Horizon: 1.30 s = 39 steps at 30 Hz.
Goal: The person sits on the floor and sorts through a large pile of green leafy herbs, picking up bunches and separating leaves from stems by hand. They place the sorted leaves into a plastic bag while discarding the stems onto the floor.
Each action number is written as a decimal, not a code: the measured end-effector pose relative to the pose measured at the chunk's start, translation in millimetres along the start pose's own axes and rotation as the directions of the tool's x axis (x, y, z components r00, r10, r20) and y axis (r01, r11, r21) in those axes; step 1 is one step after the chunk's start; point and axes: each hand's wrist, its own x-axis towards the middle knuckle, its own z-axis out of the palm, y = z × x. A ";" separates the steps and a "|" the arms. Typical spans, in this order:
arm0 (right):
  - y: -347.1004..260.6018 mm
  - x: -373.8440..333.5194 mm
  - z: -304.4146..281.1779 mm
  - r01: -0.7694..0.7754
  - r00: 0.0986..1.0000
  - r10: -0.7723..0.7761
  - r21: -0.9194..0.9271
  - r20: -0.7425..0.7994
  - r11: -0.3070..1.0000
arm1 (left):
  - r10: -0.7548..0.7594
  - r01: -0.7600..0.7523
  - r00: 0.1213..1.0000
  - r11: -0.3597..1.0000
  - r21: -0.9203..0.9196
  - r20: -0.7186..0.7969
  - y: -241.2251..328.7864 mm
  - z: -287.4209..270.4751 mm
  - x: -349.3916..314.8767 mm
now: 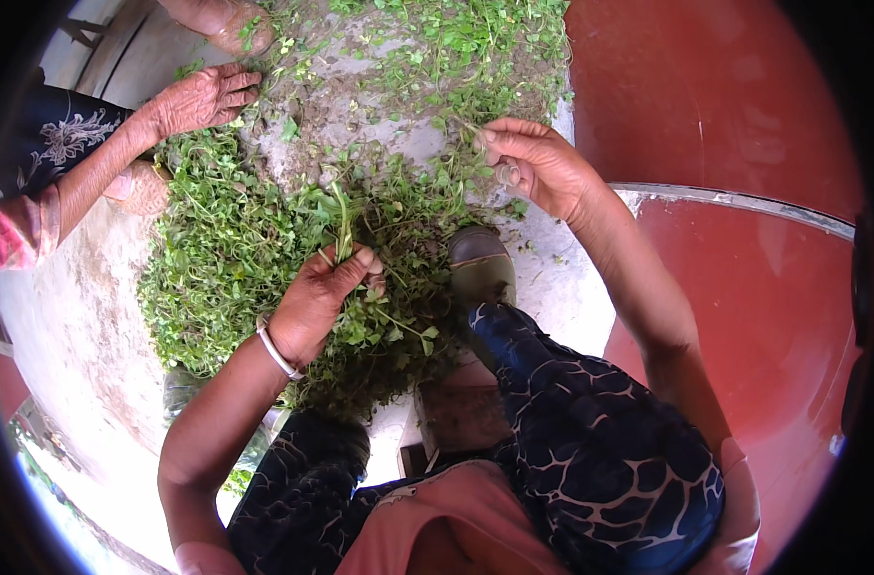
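My left hand (317, 292), with a white bracelet on the wrist, is closed around a small bunch of leafy green stems (342, 225). The pale stalks stand up above the thumb, and more leaves hang below the fist. To the right, my right hand (533, 163) is raised over the edge of the greens, its thumb and fingers drawn together in a pinch. A thin wisp seems to stick out at the fingertips, too small to name. Beneath my left hand spreads a large heap of leafy greens (216, 278).
Another person's hand (202, 101) rests at the heap's far left, beside that person's feet. More greens (475, 38) and loose soil (312, 125) lie farther off. My boot (482, 264) stands right of the heap. A red surface (705, 105) with a pale strip fills the right.
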 end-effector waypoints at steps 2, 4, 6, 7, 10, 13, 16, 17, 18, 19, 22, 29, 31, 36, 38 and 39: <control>11.1 -5.0 3.4 -0.026 0.999 0.021 0.115 0.044 0.993 | 0.076 -0.076 0.997 0.996 0.042 0.009 4.5 7.4 2.8; 24.2 -7.9 12.0 -0.049 0.995 0.032 0.184 0.095 0.982 | 0.100 -0.101 0.995 0.991 0.093 0.013 7.7 10.7 6.8; 26.8 -16.5 20.9 -0.134 0.963 0.073 0.228 0.259 0.964 | 0.102 -0.100 0.994 0.993 0.058 -0.027 13.3 18.7 8.3; 29.1 -19.0 27.3 -0.122 0.969 0.068 0.220 0.237 0.968 | 0.097 -0.097 0.995 0.995 0.029 -0.028 16.1 21.3 9.9; 35.6 -24.1 37.6 -0.104 0.968 0.052 0.206 0.247 0.973 | 0.169 -0.172 0.983 0.984 -0.044 -0.069 17.4 30.8 13.9; 39.9 -29.7 44.6 -0.082 0.973 0.044 0.163 0.227 0.983 | 0.182 -0.182 0.983 0.983 -0.011 -0.009 20.6 34.9 16.1; 43.3 -33.0 52.9 -0.057 0.984 0.047 0.057 0.171 0.997 | 0.152 -0.151 0.988 0.988 -0.025 0.019 19.5 37.1 16.5; 44.1 -34.3 53.8 -0.039 0.984 0.035 0.020 0.175 0.999 | 0.142 -0.142 0.990 0.990 -0.025 0.026 18.7 37.7 16.6; 44.6 -35.0 53.8 -0.020 0.983 0.023 -0.017 0.180 1.000 | 0.132 -0.131 0.991 0.991 -0.025 0.033 17.8 38.4 16.8; 46.8 -34.0 52.2 -0.031 0.979 0.029 0.010 0.204 0.999 | 0.153 -0.152 0.987 0.988 -0.031 0.046 16.4 38.9 17.5; 54.2 -31.6 53.3 0.002 0.985 0.003 -0.030 0.172 1.000 | 0.178 -0.177 0.982 0.984 -0.032 0.060 16.3 39.9 13.6; 60.2 -37.2 59.1 -0.122 0.972 0.083 0.170 0.222 0.978 | 0.125 -0.126 0.990 0.992 0.007 0.067 9.9 35.8 16.6; 59.8 -39.6 65.1 -0.166 0.980 0.136 0.213 0.149 0.963 | 0.133 -0.134 0.988 0.991 0.014 0.073 6.8 35.3 15.5; 66.9 -37.8 58.4 -0.176 0.958 0.135 0.146 0.254 0.974 | 0.105 -0.110 0.992 0.991 0.079 0.066 2.1 31.9 14.9; 70.8 -38.4 61.4 -0.123 0.963 0.105 0.055 0.249 0.991 | 0.098 -0.104 0.993 0.990 0.099 0.060 -1.8 29.2 13.6; 74.5 -37.8 62.1 -0.130 0.967 0.116 0.048 0.225 0.990 | 0.101 -0.106 0.993 0.990 0.094 0.062 -3.6 28.9 12.3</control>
